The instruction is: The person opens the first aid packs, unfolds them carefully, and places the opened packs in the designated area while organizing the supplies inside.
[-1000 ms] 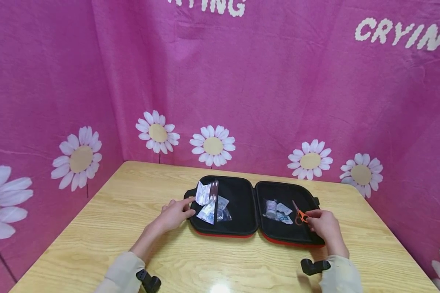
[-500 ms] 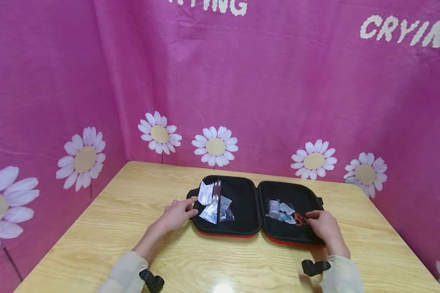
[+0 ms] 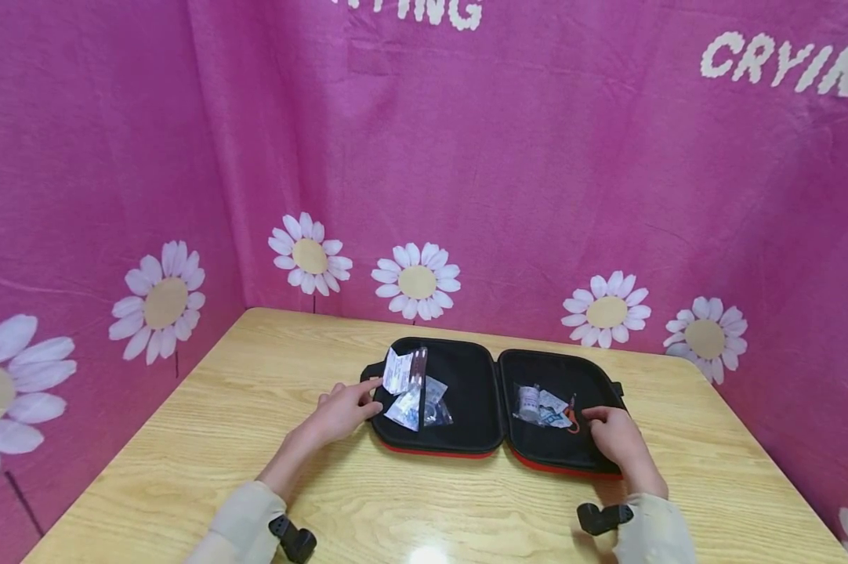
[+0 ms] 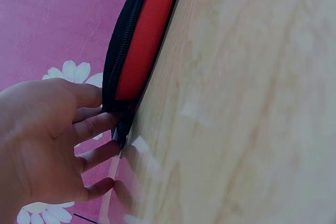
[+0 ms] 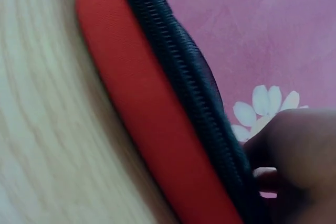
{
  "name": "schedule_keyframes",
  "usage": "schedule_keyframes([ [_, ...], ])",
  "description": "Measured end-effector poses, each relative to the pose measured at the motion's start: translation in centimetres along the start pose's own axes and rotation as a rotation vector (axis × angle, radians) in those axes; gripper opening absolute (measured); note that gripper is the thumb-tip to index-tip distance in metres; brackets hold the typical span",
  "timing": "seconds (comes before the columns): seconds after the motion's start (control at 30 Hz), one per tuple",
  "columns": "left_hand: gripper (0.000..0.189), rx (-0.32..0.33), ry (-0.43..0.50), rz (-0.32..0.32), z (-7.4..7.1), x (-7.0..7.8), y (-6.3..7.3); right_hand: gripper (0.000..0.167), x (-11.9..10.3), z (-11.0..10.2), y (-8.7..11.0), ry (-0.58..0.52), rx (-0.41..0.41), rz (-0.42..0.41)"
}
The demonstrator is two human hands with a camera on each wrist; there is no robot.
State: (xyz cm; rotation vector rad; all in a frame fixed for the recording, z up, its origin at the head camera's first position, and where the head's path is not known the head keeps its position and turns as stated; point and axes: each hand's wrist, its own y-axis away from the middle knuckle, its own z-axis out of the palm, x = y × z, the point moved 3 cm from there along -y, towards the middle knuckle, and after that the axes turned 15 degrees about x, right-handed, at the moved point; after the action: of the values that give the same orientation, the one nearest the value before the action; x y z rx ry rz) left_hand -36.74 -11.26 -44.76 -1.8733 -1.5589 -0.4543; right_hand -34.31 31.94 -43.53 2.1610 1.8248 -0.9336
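Observation:
A black case with red outer sides (image 3: pixel 462 392) lies unfolded on the table. My left hand (image 3: pixel 341 411) is at its left edge; in the left wrist view the spread fingers (image 4: pixel 94 127) touch the corner by the strap. My right hand (image 3: pixel 616 435) reaches over the right half, thumb and index finger apart. Just left of its fingertips lie small orange-handled scissors (image 3: pixel 573 419). Beside them are packets with green print (image 3: pixel 553 411) and a white roll in clear wrap (image 3: pixel 528 401). In the right wrist view the zipped rim (image 5: pixel 194 98) hides most of the fingertips.
Under mesh in the left half sit a folded printed paper (image 3: pixel 397 371), clear packets (image 3: pixel 434 411) and a dark strip with white marks (image 3: pixel 417 368). The wooden table (image 3: pixel 396 501) extends in front. A pink curtain with daisies (image 3: pixel 417 282) hangs behind.
The scissors have turned and moved left, down among the packets, and my right fingers have come off them. The left hand stays at the case edge. The head view has shifted slightly.

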Motion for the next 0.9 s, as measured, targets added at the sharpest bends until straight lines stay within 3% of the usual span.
schedule_keyframes([
  [0.1, 0.049, -0.006, 0.005, -0.003, -0.01, 0.12, 0.00, 0.042, -0.02, 0.20, 0.01, -0.009, -0.009, 0.028],
  [0.27, 0.050, -0.005, 0.009, 0.006, -0.08, 0.27, -0.05, 0.046, -0.14, 0.69, -0.04, -0.018, -0.019, 0.000],
  [0.57, 0.049, 0.001, -0.006, -0.009, -0.09, 0.10, -0.05, 0.040, -0.23, 0.82, -0.14, -0.028, 0.006, -0.017],
  [0.77, 0.049, -0.002, -0.002, -0.005, -0.15, 0.20, 0.07, 0.066, -0.45, 0.70, 0.01, -0.004, -0.032, 0.020],
  [0.9, 0.049, 0.000, 0.001, -0.010, -0.09, 0.12, 0.09, 0.068, -0.44, 0.79, 0.16, -0.032, -0.063, 0.037],
])
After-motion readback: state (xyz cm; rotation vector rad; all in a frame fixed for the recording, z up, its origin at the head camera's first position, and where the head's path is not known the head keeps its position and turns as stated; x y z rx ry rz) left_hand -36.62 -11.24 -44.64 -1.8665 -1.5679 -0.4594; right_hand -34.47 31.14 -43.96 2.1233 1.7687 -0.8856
